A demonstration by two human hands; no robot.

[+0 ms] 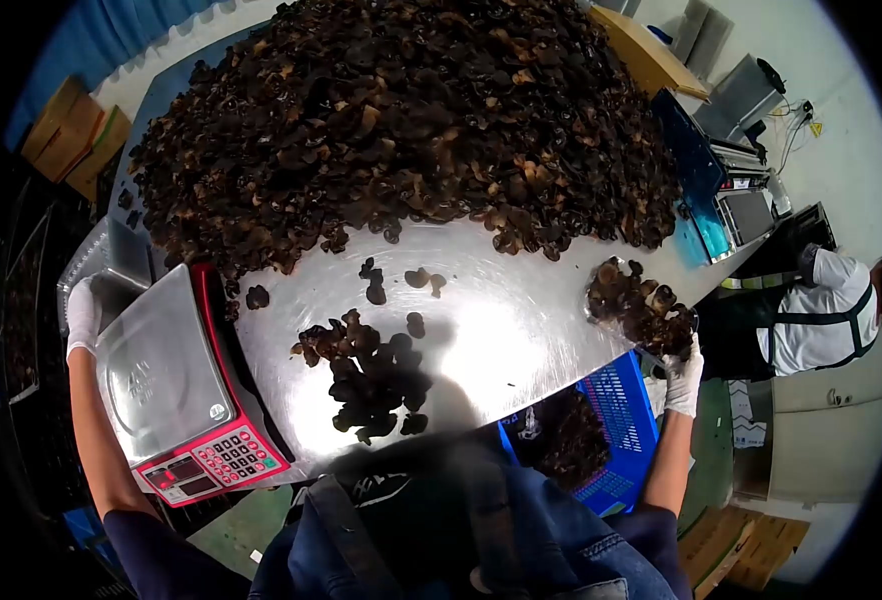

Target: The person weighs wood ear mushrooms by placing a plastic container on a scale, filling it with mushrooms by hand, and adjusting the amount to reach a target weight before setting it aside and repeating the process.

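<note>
A huge heap of dark wood ear mushrooms (411,130) covers the far part of the metal table (521,300). My right hand (683,378), in a white glove, grips the near end of a clear tray filled with wood ears (641,308) at the table's right edge. At the far left my left hand (83,316), also gloved, is closed at the near edge of a clear plastic tray (121,255); its fingertips are partly hidden. Beside that arm stands a red digital scale (156,365) with a bare steel pan. A small loose pile of wood ears (371,375) lies in front of me.
Below the table edge sits a blue plastic crate (616,425) with dark pieces inside. Another person (826,310) in a white shirt is at the right. Cardboard boxes (71,135) stand at the back left, more boxes (741,545) at the lower right.
</note>
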